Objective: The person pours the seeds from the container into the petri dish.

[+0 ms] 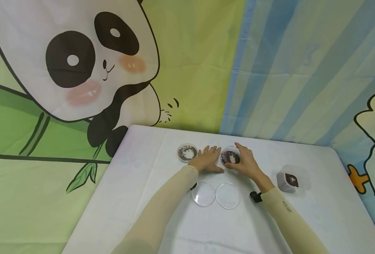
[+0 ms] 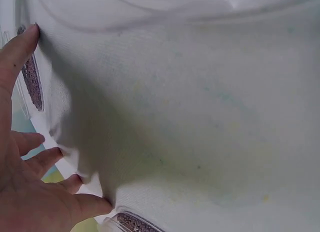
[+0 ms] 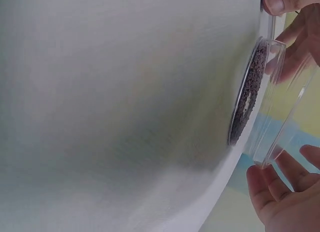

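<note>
Two round clear petri dishes hold dark brown granules with a white patch on top. My right hand (image 1: 246, 164) grips the right petri dish (image 1: 230, 157) by its clear rim, thumb at the front-left and fingers at the far right. In the right wrist view my fingers (image 3: 272, 189) touch that clear rim, with the granules (image 3: 247, 97) low inside. Between the dishes my left hand (image 1: 208, 160) lies spread, its fingertips on the tablecloth. Its little finger (image 2: 92, 206) is near the left petri dish (image 1: 187, 152); its thumb (image 2: 22, 49) is near the right one.
Two clear round lids (image 1: 203, 193) lie side by side in front of my hands. To the right stands a plastic tub (image 1: 286, 182) with dark contents, and a clear sheet-like piece (image 1: 303, 174) is around it. The white table (image 1: 143, 169) meets a printed curtain at its back edge.
</note>
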`<state>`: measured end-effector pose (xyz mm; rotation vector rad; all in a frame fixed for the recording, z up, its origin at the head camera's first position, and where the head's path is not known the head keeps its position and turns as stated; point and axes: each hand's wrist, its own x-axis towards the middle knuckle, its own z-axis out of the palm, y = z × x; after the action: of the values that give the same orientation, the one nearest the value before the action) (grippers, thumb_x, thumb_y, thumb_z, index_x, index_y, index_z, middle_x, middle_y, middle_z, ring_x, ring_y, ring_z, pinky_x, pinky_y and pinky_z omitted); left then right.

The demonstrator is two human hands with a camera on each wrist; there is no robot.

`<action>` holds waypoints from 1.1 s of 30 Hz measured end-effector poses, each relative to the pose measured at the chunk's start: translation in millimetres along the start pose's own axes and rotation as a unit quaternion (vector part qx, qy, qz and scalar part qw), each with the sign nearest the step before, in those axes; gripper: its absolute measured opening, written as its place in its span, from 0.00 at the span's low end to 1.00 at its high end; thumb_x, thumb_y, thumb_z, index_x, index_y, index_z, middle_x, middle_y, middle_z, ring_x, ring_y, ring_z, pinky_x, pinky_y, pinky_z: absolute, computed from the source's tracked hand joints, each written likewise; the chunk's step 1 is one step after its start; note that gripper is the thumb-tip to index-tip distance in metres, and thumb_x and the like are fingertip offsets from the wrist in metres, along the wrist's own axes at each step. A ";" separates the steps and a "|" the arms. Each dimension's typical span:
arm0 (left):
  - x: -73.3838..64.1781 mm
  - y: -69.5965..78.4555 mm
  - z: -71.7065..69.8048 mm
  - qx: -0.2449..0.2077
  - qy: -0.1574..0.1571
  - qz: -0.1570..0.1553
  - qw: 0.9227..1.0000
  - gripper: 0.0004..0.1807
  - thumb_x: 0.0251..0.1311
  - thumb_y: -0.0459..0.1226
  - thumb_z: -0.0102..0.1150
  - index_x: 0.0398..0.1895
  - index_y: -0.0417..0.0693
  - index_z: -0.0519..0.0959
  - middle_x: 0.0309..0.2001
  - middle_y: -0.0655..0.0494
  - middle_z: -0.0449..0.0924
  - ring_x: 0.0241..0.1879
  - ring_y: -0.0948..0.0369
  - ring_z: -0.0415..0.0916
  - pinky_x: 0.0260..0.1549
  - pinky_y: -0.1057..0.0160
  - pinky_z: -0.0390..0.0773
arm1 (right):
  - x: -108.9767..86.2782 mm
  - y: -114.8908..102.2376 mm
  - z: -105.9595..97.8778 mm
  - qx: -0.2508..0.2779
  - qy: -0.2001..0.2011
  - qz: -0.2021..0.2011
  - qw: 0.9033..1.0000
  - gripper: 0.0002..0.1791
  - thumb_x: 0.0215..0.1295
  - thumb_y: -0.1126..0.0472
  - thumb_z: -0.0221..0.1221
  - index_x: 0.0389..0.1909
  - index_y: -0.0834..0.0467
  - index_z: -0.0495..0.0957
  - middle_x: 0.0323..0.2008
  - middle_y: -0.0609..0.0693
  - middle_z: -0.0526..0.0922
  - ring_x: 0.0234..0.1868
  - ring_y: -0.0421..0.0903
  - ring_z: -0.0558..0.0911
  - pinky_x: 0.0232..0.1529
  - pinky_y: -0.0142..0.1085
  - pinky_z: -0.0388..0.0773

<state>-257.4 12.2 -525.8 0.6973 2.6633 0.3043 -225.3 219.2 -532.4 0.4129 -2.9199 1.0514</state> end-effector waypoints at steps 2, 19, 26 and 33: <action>0.2 -0.1 0.4 0.007 -0.002 -0.003 1.000 0.59 0.54 0.65 0.66 0.81 0.51 0.49 0.79 0.49 0.47 0.76 0.42 0.42 0.67 0.32 0.49 | 1.6 -1.1 1.9 -0.015 -0.004 -0.005 1.000 0.58 0.51 0.49 0.76 0.75 0.67 0.54 0.67 0.71 0.64 0.67 0.71 0.61 0.63 0.65 0.61; -0.8 2.9 -1.6 0.026 -0.014 -0.013 0.999 0.56 0.55 0.66 0.64 0.80 0.50 0.52 0.79 0.50 0.46 0.77 0.43 0.42 0.69 0.35 0.49 | 6.0 -1.3 10.2 -0.081 -0.026 -0.008 0.996 0.56 0.51 0.49 0.76 0.74 0.67 0.56 0.64 0.73 0.67 0.62 0.72 0.66 0.61 0.63 0.65; -1.2 1.9 -5.6 0.024 -0.013 -0.009 1.000 0.56 0.55 0.65 0.64 0.80 0.50 0.53 0.79 0.50 0.46 0.77 0.44 0.43 0.68 0.35 0.50 | 8.3 -0.6 9.2 -0.088 -0.030 -0.011 0.996 0.55 0.53 0.48 0.76 0.73 0.67 0.57 0.65 0.72 0.65 0.63 0.73 0.65 0.61 0.64 0.65; -10.1 1.3 -11.3 0.045 -0.009 0.016 0.999 0.50 0.60 0.59 0.65 0.78 0.45 0.57 0.76 0.46 0.56 0.73 0.47 0.55 0.67 0.45 0.62 | 1.0 -5.4 3.8 -0.068 -0.016 -0.014 0.997 0.51 0.55 0.49 0.74 0.73 0.65 0.60 0.65 0.71 0.65 0.64 0.72 0.64 0.61 0.65 0.64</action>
<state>-253.2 6.9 -512.2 0.7666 2.6640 0.1857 -224.6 212.6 -531.9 0.4697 -2.9801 0.8449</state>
